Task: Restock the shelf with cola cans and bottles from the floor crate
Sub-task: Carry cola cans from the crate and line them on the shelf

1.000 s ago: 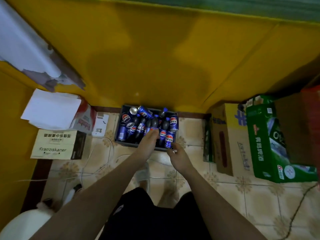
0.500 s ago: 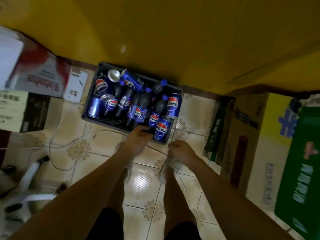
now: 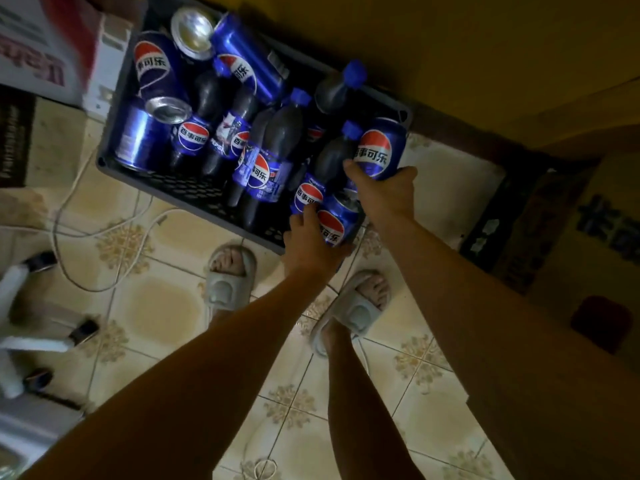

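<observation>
Down on the cream patterned tile floor (image 3: 162, 306), the dark grey slatted plastic crate (image 3: 194, 192) lies at about twelve o'clock from the person's slippered feet, its long side running from ten o'clock to four o'clock, and it is crowded with blue cola cans and dark cola bottles with blue caps. Most bottles lie flat, side by side, with their caps aimed toward one o'clock and their long axes running from seven to one. Both hands have reached the crate's four-o'clock end, the end nearest the person. The right hand (image 3: 384, 195) is curled round the lower part of a blue cola can with a red, white and blue roundel (image 3: 379, 150), which stands tilted, its long axis running from six toward twelve and its far end leaning toward one o'clock. The left hand (image 3: 311, 244) grips a second blue cola can with the same roundel (image 3: 334, 225), set just beside and at seven o'clock from the first; its silver top faces one o'clock and its axis runs from seven to one. I judge both cans are ready to be drawn out along those axes, up and back toward the person; the shelf itself is out of view.
</observation>
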A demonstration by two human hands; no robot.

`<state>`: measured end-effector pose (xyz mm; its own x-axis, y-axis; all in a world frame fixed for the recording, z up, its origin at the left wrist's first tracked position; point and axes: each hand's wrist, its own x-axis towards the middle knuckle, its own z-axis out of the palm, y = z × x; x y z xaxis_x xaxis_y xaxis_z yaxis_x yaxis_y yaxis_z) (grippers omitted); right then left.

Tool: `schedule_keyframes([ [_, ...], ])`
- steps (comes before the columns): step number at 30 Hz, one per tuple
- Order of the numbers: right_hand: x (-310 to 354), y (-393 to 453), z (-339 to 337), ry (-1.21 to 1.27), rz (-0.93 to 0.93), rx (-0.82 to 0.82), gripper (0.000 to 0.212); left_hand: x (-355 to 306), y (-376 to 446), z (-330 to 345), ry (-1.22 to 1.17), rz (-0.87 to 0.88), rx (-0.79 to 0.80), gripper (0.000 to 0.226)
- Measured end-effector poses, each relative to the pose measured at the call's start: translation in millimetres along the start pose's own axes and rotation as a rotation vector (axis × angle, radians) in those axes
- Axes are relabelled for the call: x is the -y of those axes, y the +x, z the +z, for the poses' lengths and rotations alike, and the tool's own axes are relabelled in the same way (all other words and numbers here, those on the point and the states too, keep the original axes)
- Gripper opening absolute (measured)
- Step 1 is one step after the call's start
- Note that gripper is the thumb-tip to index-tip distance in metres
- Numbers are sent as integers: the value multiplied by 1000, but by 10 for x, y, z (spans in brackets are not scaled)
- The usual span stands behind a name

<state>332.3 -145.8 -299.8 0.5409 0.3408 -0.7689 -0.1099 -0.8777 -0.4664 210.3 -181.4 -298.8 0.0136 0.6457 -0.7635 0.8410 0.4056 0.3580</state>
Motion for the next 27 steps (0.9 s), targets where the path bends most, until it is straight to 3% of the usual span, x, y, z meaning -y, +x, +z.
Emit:
schedule_keyframes([
  [5, -116, 114, 54, -16, -30, -38, 82, -112, 75, 157, 185, -45, -114, 97],
  [9, -134, 133, -49, 143, 51, 33, 70, -60, 136, 70, 248, 66, -93, 96],
  [14, -158, -97, -298, 389, 210, 186, 62, 54, 18, -193, 27, 99, -44, 86],
  [18, -120, -536, -498, 449, 258, 282, 48, 115, -339, -512, -214, 112, -68, 76],
  [23, 248, -1601, -683, 484, 309, 382, 36, 24, -958, -1246, -603, -16, 44, 66],
  [27, 710, -2675, -758, 545, 250, 432, 33, -113, -1553, -2077, -743, -37, 122, 75],
])
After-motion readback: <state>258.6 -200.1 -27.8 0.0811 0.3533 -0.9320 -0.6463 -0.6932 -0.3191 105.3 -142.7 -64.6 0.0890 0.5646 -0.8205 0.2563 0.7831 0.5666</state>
